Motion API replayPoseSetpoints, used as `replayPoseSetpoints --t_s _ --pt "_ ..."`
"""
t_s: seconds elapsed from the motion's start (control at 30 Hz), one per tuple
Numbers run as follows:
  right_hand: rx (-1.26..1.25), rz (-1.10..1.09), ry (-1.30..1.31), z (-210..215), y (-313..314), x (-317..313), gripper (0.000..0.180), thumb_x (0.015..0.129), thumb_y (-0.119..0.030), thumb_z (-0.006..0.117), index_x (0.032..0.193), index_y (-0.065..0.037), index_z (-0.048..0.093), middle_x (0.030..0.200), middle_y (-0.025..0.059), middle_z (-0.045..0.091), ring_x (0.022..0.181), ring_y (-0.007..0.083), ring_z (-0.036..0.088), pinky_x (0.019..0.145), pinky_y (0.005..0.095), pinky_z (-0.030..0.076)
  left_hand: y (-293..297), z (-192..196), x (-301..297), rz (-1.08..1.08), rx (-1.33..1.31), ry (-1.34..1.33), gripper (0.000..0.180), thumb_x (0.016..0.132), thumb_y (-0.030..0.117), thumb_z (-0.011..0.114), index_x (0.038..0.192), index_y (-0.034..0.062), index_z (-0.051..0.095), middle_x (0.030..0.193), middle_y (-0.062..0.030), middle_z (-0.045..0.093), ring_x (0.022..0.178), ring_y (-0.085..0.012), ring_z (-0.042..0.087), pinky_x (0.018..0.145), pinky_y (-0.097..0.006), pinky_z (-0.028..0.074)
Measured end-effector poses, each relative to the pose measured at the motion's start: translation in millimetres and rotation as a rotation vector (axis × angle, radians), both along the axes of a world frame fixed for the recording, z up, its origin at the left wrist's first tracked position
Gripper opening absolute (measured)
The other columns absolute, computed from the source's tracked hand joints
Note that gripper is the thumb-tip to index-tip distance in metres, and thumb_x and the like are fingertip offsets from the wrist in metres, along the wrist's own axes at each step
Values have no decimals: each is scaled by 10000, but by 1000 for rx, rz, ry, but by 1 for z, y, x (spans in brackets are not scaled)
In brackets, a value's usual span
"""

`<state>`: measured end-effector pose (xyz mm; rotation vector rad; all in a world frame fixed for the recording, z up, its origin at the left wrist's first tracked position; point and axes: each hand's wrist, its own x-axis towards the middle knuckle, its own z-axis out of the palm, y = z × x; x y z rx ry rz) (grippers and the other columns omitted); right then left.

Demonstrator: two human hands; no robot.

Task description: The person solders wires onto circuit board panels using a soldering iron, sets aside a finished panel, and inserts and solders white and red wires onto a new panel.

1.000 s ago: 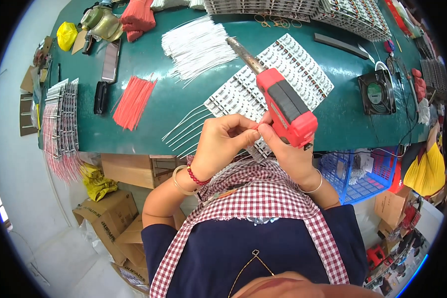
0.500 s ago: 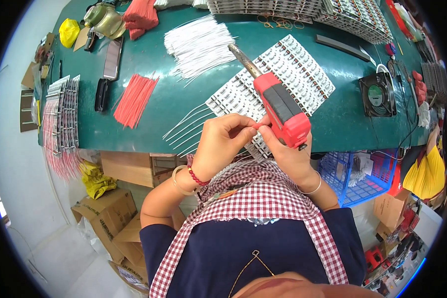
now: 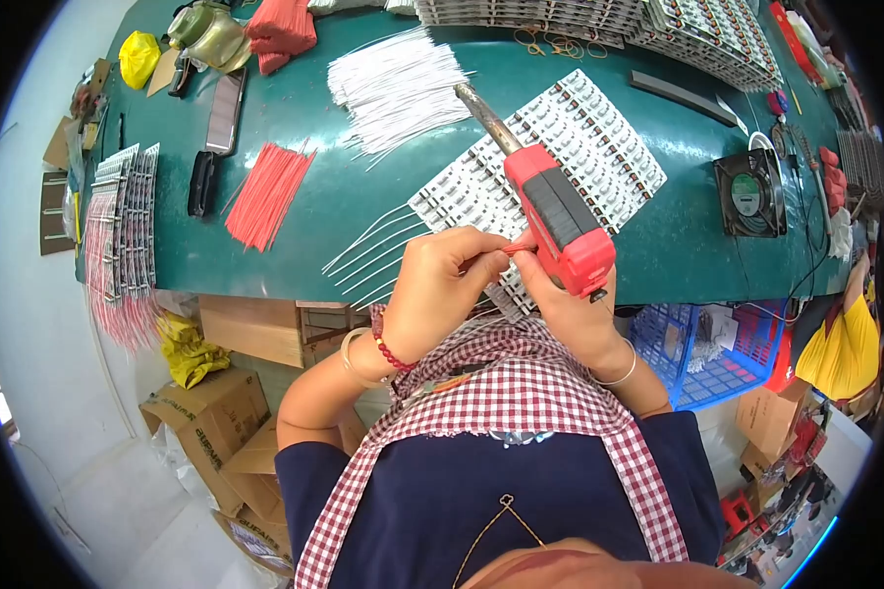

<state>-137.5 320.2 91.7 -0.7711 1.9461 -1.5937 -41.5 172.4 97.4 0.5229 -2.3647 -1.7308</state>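
Observation:
My right hand (image 3: 575, 309) is wrapped round a red and black soldering gun (image 3: 558, 211), whose metal tip points up and left. With the fingertips of my left hand (image 3: 442, 280) I pinch a short bit of red wire (image 3: 518, 247), which my right thumb and fingers also touch. Under the gun lies a white circuit board panel (image 3: 599, 137) with rows of small parts. Several white wires (image 3: 368, 257) stick out from its left edge. Left of it lies a bundle of red wires (image 3: 268, 194); beyond is a pile of white wires (image 3: 393, 88).
Stacked board panels (image 3: 702, 44) stand at the far right, near a dark bar (image 3: 683, 96). A black fan (image 3: 748, 191) sits at the right. Wired boards (image 3: 121, 226) hang over the left edge. A phone (image 3: 225, 113) lies beside a black case (image 3: 202, 184). Below is a blue basket (image 3: 697, 358).
Very little differs. My fingers shift slightly at the red wire, and more of it shows between them. The soldering gun stays nearly in place.

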Motion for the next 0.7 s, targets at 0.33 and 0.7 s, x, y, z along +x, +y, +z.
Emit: replayPoseSetpoints --t_s 0.33,0.7 --pt "37 -11 24 2 -3 1 449 806 3 709 1218 -5 531 909 99 676 804 149 677 710 280 527 2 1 4 51 -211 73 106 804 -9 701 909 -19 710 762 -98 683 652 -161 653 588 -265 495" --pt "-29 69 83 -2 2 -1 541 748 59 674 1256 12 492 1006 147 649 875 224 680 754 310 521 5 0 4 99 -257 129 117 775 -27 709 892 -19 705 760 -105 662 653 -202 649 587 -279 496"
